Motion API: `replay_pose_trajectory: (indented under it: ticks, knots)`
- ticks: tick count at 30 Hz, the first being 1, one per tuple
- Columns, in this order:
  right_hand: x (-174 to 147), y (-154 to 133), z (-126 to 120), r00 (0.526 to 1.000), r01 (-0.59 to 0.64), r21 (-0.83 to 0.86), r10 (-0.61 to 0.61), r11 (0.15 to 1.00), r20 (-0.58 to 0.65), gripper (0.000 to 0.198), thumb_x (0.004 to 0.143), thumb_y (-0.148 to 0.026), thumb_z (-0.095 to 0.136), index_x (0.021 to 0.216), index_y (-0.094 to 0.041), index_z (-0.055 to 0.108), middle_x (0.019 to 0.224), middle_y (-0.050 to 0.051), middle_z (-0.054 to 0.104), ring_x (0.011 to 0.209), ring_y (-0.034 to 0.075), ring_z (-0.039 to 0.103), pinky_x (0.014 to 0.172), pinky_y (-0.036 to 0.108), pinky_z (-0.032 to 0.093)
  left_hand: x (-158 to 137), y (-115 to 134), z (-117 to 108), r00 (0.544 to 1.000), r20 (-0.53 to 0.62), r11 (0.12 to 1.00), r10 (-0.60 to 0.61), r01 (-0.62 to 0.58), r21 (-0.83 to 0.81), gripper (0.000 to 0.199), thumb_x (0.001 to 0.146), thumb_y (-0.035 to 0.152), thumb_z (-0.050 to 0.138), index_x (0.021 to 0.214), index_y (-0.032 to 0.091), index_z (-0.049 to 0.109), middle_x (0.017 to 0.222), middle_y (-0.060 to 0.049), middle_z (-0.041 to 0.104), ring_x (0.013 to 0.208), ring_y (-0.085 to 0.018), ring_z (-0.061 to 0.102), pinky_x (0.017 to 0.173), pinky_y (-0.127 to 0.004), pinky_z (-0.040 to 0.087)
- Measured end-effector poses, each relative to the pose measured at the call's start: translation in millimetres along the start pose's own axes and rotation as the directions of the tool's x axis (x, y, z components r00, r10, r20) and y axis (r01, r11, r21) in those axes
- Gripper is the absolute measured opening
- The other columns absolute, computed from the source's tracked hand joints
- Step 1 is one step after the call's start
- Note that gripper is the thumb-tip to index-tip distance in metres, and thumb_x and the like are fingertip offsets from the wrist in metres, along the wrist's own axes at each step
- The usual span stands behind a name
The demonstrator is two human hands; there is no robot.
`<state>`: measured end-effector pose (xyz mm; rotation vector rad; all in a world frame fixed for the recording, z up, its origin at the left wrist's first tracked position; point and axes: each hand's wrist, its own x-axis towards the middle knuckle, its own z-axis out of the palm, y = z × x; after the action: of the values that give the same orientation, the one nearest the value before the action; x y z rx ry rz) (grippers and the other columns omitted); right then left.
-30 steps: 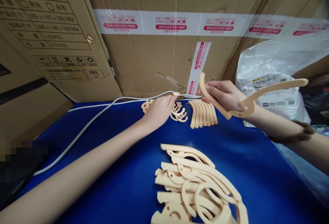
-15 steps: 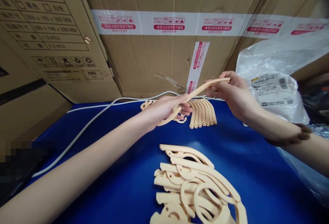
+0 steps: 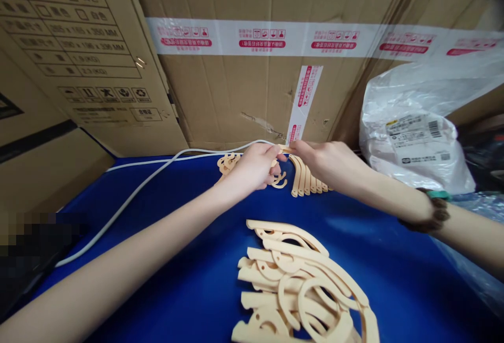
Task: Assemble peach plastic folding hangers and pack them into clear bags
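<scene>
My left hand (image 3: 255, 167) and my right hand (image 3: 325, 162) meet above the far side of the blue table. Between their fingertips shows a short stretch of a beige hanger arm (image 3: 285, 149); most of the piece is hidden. The fingers of both hands are closed on it. Just beneath my right hand lies a neat row of curved beige hanger arms (image 3: 305, 177), partly covered by it. Small beige hanger hooks (image 3: 230, 162) are loosely heaped behind and beside my left hand. Nearer to me is a pile of folded beige hangers (image 3: 303, 274) with round hooks, overlapping one another.
A large taped cardboard box (image 3: 220, 96) stands along the back of the blue table (image 3: 177, 264). Another printed box (image 3: 129, 127) is at the left. A white cable (image 3: 129, 201) runs across the left and back. A clear plastic bag (image 3: 405, 106) with a labelled package sits at the right.
My right hand has moved left and slightly down, bringing the hanger arm close to my left hand. The hand now covers part of the row. The pile in front is unchanged.
</scene>
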<state>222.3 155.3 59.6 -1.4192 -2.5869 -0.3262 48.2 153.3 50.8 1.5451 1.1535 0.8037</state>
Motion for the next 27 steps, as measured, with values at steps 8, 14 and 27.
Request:
replay_pose_trajectory:
  ticks: [8,14,27]
  knots:
    - [9.9,46.4,11.9,0.97,-0.222,0.458,0.241,0.86,0.018,0.043,0.1,-0.038,0.022,0.092,-0.018,0.06,0.062,0.003,0.059,0.051,0.014,0.055,0.048,0.026,0.042,13.2,-23.6,-37.2,0.956,-0.179,0.914,0.231,-0.15,0.377,0.032,0.093,0.035,0.044,0.073,0.016,0.061,0.059,0.002,0.054,0.054,-0.012,0.049,0.05,-0.023,0.032]
    - [-18.4,80.2,11.6,0.978,-0.118,0.127,0.138,0.985,-0.157,0.03,0.096,-0.042,0.039,0.087,-0.021,0.059,0.083,0.009,0.063,0.076,0.022,0.06,0.064,0.033,0.043,27.6,-57.0,-78.9,0.934,-0.221,0.762,0.28,-0.076,0.643,0.023,0.083,0.034,0.058,0.072,0.016,0.067,0.062,-0.002,0.06,0.066,-0.019,0.056,0.061,-0.027,0.037]
    - [-78.7,100.6,56.3,0.996,0.088,0.116,-0.089,0.989,0.005,0.034,0.098,-0.024,0.032,0.107,-0.016,0.064,0.118,0.013,0.066,0.095,0.025,0.068,0.077,0.038,0.055,6.1,-87.9,-58.7,0.937,0.085,0.486,0.34,-0.253,0.837,0.047,0.096,0.035,0.037,0.136,0.012,0.049,0.152,-0.016,0.035,0.141,-0.029,0.027,0.115,-0.048,0.022]
